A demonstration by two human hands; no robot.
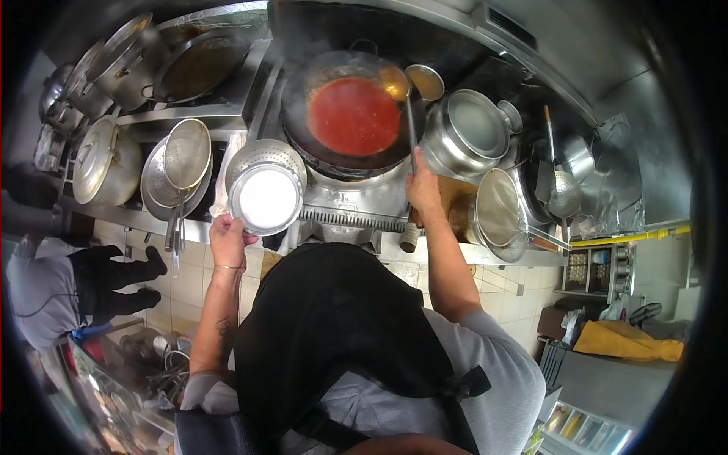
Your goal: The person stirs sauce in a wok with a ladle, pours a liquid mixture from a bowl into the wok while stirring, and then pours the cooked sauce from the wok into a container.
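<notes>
My left hand [229, 239] is closed on the rim of a metal bowl [266, 199] with white contents, beside the stove's front edge. Behind that bowl, a perforated metal strainer [262, 154] is partly covered. My right hand [423, 184] grips the long handle of a ladle [395, 83], whose bowl rests at the right inner side of a large wok [341, 159]. Red sauce [354, 116] lies in the wok and steam rises at its left. A small container of yellowish liquid [425, 82] stands just right of the ladle.
Right of the wok are a metal pot [474, 125], a mesh strainer [498, 207] and a slotted skimmer [564, 194]. To the left are a lidded pot [106, 163], more strainers [187, 154] and a dark pan [199, 68]. Another person [57, 288] stands at the far left.
</notes>
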